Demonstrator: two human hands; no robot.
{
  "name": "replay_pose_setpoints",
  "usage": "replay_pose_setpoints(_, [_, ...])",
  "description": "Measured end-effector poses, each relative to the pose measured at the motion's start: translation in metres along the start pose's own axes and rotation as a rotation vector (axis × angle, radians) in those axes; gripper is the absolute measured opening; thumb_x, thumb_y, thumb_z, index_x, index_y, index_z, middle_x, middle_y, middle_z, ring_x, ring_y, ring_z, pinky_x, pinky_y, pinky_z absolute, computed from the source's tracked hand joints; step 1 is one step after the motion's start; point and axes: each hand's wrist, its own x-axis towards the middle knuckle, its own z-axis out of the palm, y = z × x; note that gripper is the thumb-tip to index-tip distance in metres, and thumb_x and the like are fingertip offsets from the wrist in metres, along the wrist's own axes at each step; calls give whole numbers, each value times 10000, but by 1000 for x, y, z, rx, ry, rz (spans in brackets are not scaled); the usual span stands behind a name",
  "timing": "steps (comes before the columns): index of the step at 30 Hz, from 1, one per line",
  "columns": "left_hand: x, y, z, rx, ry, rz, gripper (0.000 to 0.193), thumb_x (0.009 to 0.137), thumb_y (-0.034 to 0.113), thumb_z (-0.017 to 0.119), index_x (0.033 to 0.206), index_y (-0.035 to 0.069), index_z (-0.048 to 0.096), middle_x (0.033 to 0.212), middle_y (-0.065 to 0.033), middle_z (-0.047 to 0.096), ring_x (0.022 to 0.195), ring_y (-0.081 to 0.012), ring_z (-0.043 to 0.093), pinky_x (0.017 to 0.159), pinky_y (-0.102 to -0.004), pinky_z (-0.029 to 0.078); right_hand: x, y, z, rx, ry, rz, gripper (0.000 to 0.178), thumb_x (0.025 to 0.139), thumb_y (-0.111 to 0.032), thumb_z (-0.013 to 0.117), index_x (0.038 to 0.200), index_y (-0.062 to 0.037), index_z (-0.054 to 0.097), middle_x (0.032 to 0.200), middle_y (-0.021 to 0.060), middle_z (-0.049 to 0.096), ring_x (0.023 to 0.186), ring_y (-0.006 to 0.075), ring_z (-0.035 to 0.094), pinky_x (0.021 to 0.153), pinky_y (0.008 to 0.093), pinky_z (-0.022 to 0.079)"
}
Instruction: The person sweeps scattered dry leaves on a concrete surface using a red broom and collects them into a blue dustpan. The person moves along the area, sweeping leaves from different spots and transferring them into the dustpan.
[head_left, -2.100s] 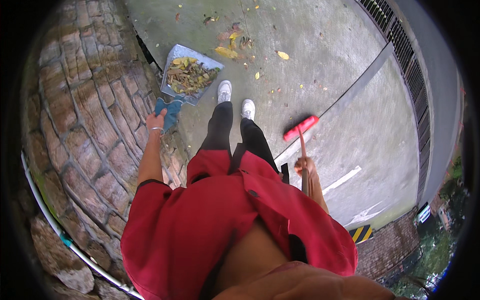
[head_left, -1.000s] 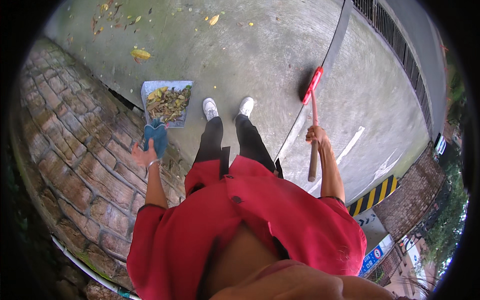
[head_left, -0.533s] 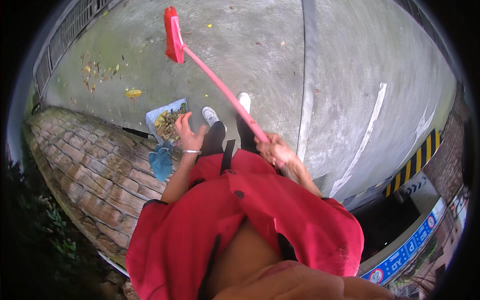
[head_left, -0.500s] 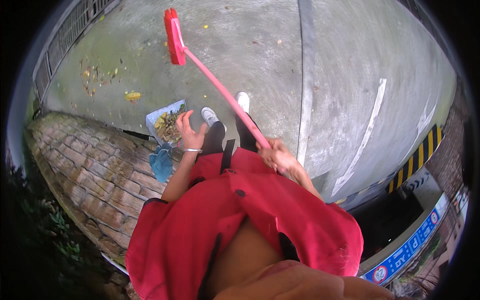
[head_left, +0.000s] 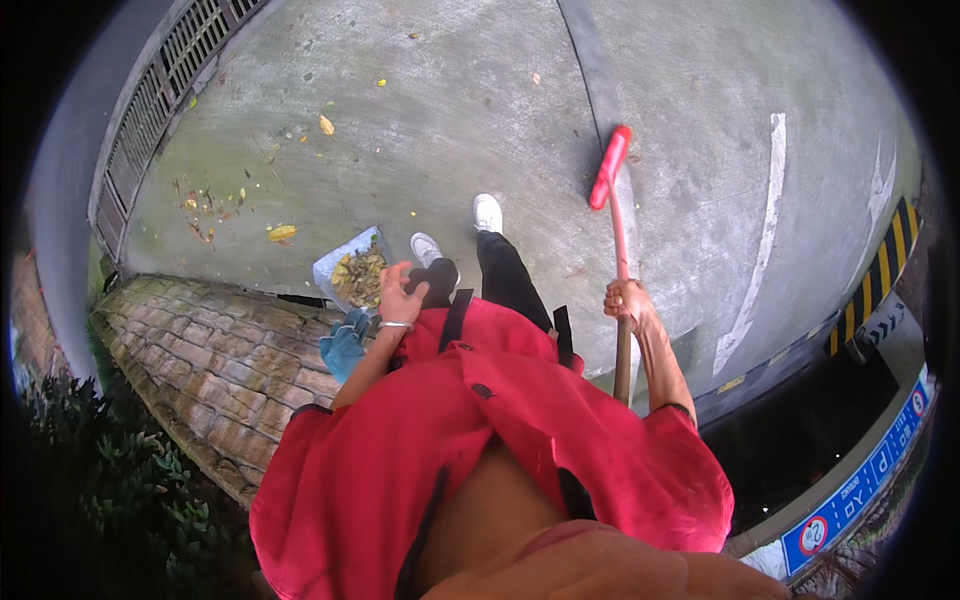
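Just the one view here: a fisheye on the wearer's head, the left of the pair, aimed pretty much straight down the body. The red shirt [head_left: 400, 440] is right up close, below and between the hands. The left hand [head_left: 402, 292] and right hand [head_left: 626, 297] are mid-range, with the white shoes [head_left: 487, 213] farther off, between and beyond them. It's super wide, so it also gets the railing [head_left: 158, 115] way up past the left hand and the blue sign [head_left: 858, 487] curving below and right of the right hand.

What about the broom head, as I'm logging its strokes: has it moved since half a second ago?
Yes, rightward: half a second ago the broom head showed left of the grey ground strip; now it overlaps that strip in view.
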Motion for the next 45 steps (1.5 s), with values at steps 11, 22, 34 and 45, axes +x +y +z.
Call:
replay_pose_setpoints(11, [103, 182, 0, 340, -57, 939, 584, 637, 125, 726, 1182, 115, 516, 1207, -134, 450, 1207, -317, 373, 966, -519, 279, -23, -4, 197, -457, -645, -162, 50, 826, -37, 517, 858, -48, 480, 533, -5, 443, 347, 78, 387, 295, 233, 290])
replay_pose_setpoints(22, [239, 243, 59, -221, -186, 1303, 309, 780, 248, 633, 550, 96, 492, 590, -44, 487, 630, -227, 483, 720, -335, 408, -206, -58, 245, -142, -242, -101, 209, 870, -31, 457, 1071, -40, 401, 529, 1, 387, 338, 98, 358, 299, 262, 323])
replay_pose_setpoints(34, [280, 13, -176, 276, -93, 736, 144, 594, 213, 647, 519, 125, 562, 591, -64, 581, 661, -260, 591, 690, -376, 465, -146, -62, 460, -270, -520, 453, 156, 826, -10, 500, 934, -64, 401, 528, -55, 354, 330, 38, 323, 247, 211, 257])
replay_pose_setpoints(45, [297, 147, -175, -349, 131, 872, 184, 537, 200, 656, 529, 157, 478, 562, -11, 500, 643, -226, 536, 687, -354, 395, -258, -126, 471, -724, -259, 142, 100, 778, 4, 491, 847, -60, 455, 573, -28, 421, 365, 37, 329, 315, 183, 228])
